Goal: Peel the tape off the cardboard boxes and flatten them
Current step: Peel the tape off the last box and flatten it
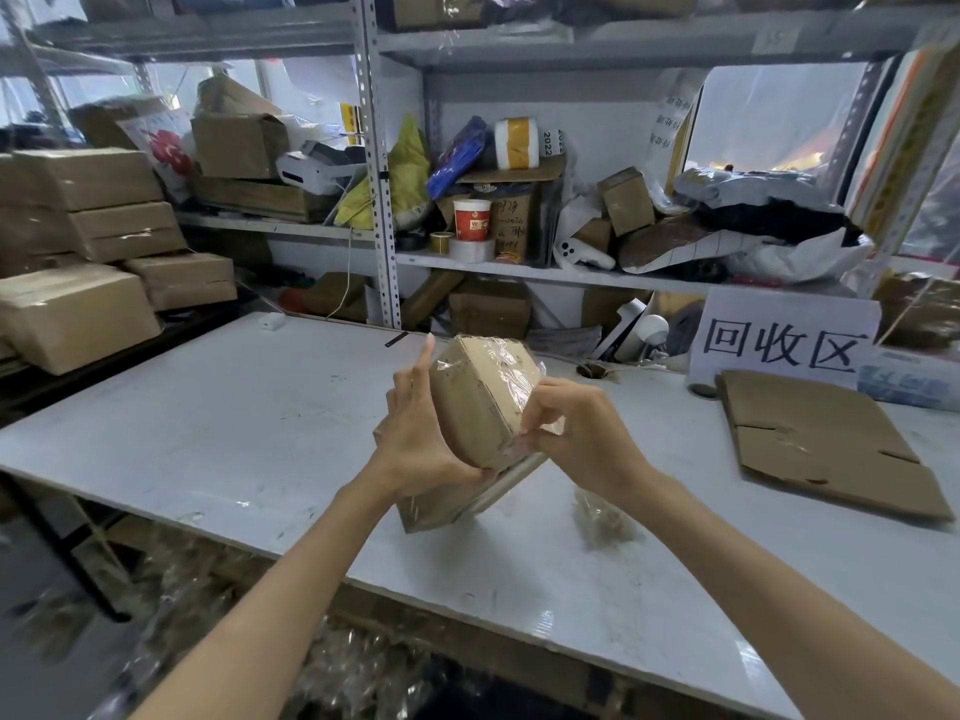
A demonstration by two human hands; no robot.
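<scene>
A small brown cardboard box (480, 402) wrapped in clear shiny tape is held tilted above the white table (218, 428). My left hand (415, 433) grips its left side from below, index finger pointing up. My right hand (576, 428) pinches the clear tape (514, 376) at the box's lower right corner. A second taped box (441, 504) lies on the table right under the first, partly hidden by my hands. A flattened cardboard box (821, 439) lies on the table at the right.
A crumpled wad of peeled clear tape (605, 522) lies on the table below my right wrist. Sealed boxes (83, 298) are stacked at the left. A white sign (784, 335) stands at the back right. Cluttered shelves (519, 272) rise behind the table.
</scene>
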